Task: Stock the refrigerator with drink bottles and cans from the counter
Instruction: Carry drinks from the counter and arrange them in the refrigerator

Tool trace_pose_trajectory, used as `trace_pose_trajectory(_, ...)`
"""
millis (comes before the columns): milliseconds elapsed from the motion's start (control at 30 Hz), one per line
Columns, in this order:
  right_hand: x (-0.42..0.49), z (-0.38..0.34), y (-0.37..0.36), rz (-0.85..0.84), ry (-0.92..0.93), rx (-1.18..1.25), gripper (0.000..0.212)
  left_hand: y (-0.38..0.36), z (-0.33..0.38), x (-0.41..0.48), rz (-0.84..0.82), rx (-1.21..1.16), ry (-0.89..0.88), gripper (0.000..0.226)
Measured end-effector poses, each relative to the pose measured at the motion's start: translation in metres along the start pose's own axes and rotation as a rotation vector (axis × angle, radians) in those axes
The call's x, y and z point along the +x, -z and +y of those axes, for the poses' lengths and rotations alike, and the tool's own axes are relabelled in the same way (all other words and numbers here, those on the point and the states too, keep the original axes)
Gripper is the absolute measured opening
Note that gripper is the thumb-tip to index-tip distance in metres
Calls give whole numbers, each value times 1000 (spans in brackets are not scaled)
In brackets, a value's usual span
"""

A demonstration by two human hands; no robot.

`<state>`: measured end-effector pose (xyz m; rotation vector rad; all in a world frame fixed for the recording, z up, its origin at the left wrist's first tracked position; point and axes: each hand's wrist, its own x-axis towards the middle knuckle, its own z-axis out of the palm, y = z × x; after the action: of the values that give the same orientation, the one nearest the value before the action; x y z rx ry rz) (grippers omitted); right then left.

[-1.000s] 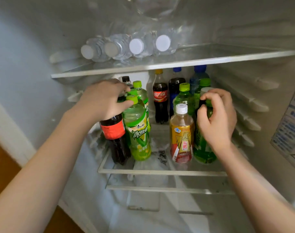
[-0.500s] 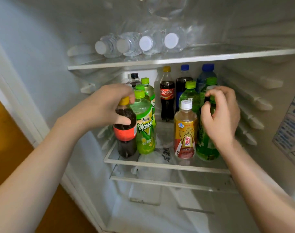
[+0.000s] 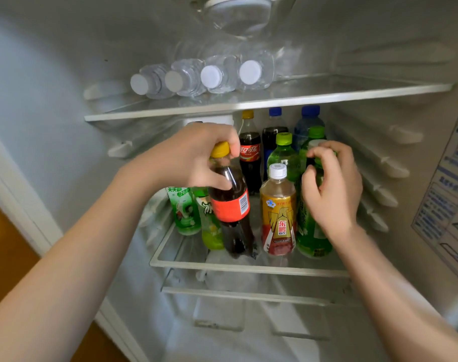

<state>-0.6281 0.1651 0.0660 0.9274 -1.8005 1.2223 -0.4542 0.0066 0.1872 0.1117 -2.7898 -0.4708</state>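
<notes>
Open fridge, middle glass shelf (image 3: 248, 267). I'll use the Dongpeng bottle (image 3: 278, 220) as the marker: white cap, gold and red label reading 东鹏特饮, standing at the shelf's front edge.

Just left of it, the left hand (image 3: 194, 158) is clamped round the neck and shoulder of a cola bottle (image 3: 232, 207) with a yellow cap, a red label and a barcode facing out. The bottle is tilted, base down by the front edge, but I can't say if it's actually resting on the glass.

Touching the Dongpeng on the right is a green tea bottle (image 3: 310, 233). The right hand (image 3: 335, 189) has its fingers curled round the upper part of it.

Further left past the cola are two green-labelled bottles (image 3: 183, 212), the outer one starting 天天, the rest unreadable.

Behind the Dongpeng there's a Coca-Cola bottle (image 3: 249, 152) (可口可乐, yellow cap), a dark soda with a blue cap (image 3: 273, 131), a blue bottle (image 3: 307, 124) and a green-capped bottle (image 3: 284, 155).

One shelf up, four clear water bottles (image 3: 251, 73) lie on their sides, white caps facing out.

Far right, a wall sticker (image 3: 447, 194) is too blurry to read.
</notes>
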Motion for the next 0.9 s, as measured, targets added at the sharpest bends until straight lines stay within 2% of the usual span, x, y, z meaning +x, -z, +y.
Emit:
trace_pose_trajectory(100,1,0,-1,-2,-3,9,22,-8,-4,29,-59,-10,41,41)
trace_pose_trajectory(367,1,1,-2,2,8,10,22,-12,-25,96,-172,195,97,44)
trace_pose_trajectory(767,-1,2,-2,-7,-2,14,23,-18,-64,135,-86,384,126,46)
trace_pose_trajectory(900,0,3,-3,-12,-12,19,23,-19,-68,140,-104,341,123,40)
